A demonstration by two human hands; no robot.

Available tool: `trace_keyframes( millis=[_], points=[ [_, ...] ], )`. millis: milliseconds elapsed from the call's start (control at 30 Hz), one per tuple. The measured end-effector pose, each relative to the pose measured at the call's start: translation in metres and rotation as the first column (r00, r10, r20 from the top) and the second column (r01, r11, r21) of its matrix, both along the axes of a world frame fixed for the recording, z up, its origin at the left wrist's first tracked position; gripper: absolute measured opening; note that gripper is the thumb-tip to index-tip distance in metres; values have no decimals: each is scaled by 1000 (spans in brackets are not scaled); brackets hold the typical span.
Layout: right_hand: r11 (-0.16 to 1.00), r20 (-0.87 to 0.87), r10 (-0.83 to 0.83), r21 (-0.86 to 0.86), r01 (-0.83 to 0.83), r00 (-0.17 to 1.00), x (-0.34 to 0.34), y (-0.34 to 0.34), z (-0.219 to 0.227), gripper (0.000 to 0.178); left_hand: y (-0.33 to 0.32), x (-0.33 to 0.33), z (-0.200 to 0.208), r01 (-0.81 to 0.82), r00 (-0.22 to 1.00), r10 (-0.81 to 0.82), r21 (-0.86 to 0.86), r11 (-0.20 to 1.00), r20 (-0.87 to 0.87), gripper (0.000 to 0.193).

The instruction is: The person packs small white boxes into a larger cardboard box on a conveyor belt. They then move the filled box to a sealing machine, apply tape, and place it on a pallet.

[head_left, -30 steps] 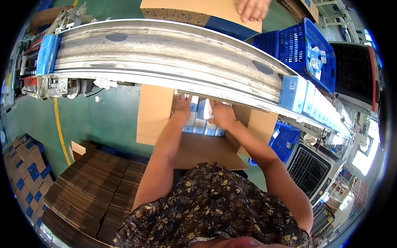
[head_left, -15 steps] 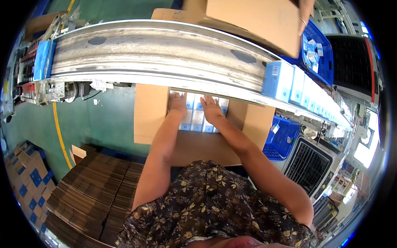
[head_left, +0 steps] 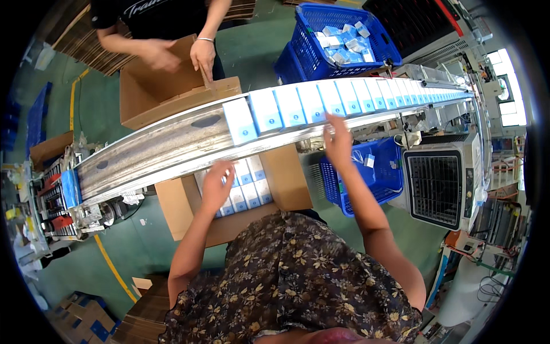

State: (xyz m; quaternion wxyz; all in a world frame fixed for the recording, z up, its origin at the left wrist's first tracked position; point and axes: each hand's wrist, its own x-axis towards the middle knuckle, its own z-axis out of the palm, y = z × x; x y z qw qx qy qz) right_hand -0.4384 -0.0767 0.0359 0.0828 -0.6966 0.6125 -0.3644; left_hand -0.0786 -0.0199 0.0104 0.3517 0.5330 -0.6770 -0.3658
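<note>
My left hand (head_left: 217, 184) is above an open brown carton (head_left: 289, 179), its fingers loosely bent and apart, with nothing visible in them. Inside the carton, small white-and-blue boxes (head_left: 250, 195) stand packed in rows; my left hand covers some of them. My right hand (head_left: 338, 142) reaches to the near edge of the conveyor (head_left: 166, 152), slightly blurred. Its fingers are a little apart beside a long row of upright white-and-blue boxes (head_left: 311, 105). I cannot tell whether the fingertips touch a box, but none is in the grasp.
Across the conveyor, a co-worker's hands (head_left: 201, 57) are at another open carton (head_left: 146, 80). A blue crate (head_left: 306, 60) of small boxes stands behind the belt, another blue basket (head_left: 344, 195) on my right. Beside that is a grilled machine (head_left: 435, 186). Flattened cardboard (head_left: 140, 321) lies lower left.
My hands have come off the boxes in the carton; the right moved right to the conveyor row. The view has swung right, and the co-worker's carton now sits lower, behind the belt.
</note>
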Motion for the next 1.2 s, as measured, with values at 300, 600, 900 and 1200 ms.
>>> trace_keyframes(
  millis=[300, 600, 900, 1200],
  points=[
    [936, -214, -113, 304, 176, 970, 1, -80, -40, 87, -118, -22, -12, -266, 904, 204, 123, 956, 375, 85],
    [926, 96, 9, 375, -44, 995, 102, -57, 10, 95, -88, 64, 28, -400, 858, 360, 37, 916, 367, 93],
    [960, 432, 38, 234, -153, 901, 169, 100, 68, 77, 84, 105, 208, -351, 628, 477, -324, 879, 614, 96],
    [536, -150, 198, 844, 21, 969, 72, 174, -80, 55, 171, 103, -128, 175, 864, -461, 740, 650, 200, 80]
  ],
)
